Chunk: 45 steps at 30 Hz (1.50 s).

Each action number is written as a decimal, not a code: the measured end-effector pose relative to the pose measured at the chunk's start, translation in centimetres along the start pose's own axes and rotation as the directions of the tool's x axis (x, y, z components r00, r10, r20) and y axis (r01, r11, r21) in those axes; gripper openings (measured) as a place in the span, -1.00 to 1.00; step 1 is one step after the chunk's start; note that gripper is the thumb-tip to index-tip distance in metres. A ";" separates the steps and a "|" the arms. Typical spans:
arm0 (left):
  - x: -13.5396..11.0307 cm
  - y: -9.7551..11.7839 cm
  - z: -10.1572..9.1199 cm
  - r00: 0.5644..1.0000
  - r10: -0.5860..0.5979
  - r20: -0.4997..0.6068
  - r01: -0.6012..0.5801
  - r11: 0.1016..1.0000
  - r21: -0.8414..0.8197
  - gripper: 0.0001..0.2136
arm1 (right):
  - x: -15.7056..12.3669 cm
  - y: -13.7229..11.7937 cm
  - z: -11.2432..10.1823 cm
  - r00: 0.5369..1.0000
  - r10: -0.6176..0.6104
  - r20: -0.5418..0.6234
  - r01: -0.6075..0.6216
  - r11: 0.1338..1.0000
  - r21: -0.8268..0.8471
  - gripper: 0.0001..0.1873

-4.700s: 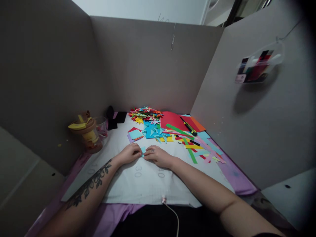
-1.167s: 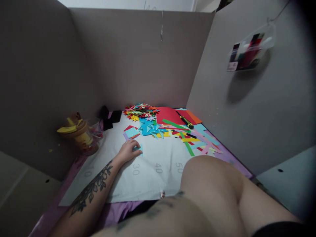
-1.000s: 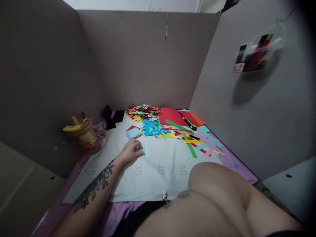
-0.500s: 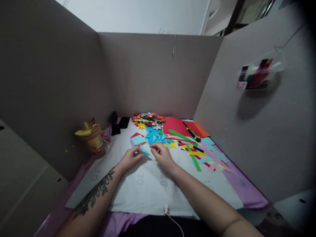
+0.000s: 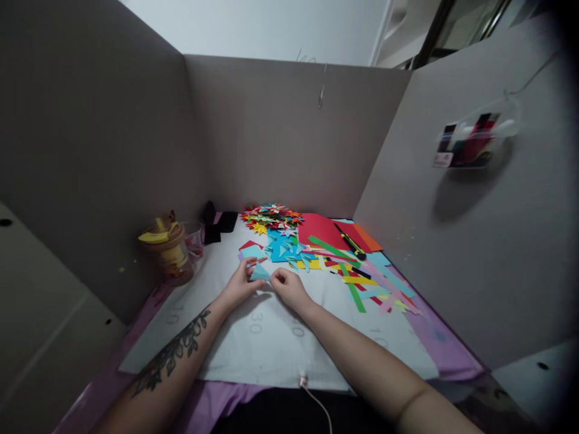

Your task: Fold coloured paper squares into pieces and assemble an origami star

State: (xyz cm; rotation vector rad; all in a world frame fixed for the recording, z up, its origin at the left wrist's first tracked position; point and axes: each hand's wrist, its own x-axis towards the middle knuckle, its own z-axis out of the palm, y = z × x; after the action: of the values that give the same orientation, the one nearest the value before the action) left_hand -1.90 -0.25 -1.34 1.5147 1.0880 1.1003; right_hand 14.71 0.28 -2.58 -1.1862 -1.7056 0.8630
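1. Two hands meet over the middle of the white cutting mat (image 5: 271, 337), which covers most of the tabletop.
2. Left hand (image 5: 239, 284) has its fingers curled, with thumb and fingertips pinched on the left side of a light-blue paper piece (image 5: 259, 274).
3. Right hand (image 5: 287, 288) is loosely closed, and its fingertips nip the right point of the same piece, which sits just above the mat between the two hands.
4. Near the mat's far edge lies a pile of folded paper stars (image 5: 270, 214), with blue cut pieces (image 5: 283, 248) just in front of it.
5. A red sheet (image 5: 320, 228) and a utility knife (image 5: 352, 244) lie toward the far right corner, and coloured strips (image 5: 362, 283) spread along the right edge.
6. Beside the left edge stands a yellow-lidded cup (image 5: 166, 252).
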 end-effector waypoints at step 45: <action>0.0 0.3 0.1 0.996 0.015 -0.093 -0.017 1.000 -0.022 -0.61 | 0.4 0.3 0.1 1.000 -0.009 0.023 0.008 0.998 0.062 -0.89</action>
State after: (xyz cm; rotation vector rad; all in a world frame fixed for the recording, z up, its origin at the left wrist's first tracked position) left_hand -1.75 -0.32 -1.09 1.4690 1.1251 1.2006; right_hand 14.70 0.78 -2.77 -1.1311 -1.6894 0.9211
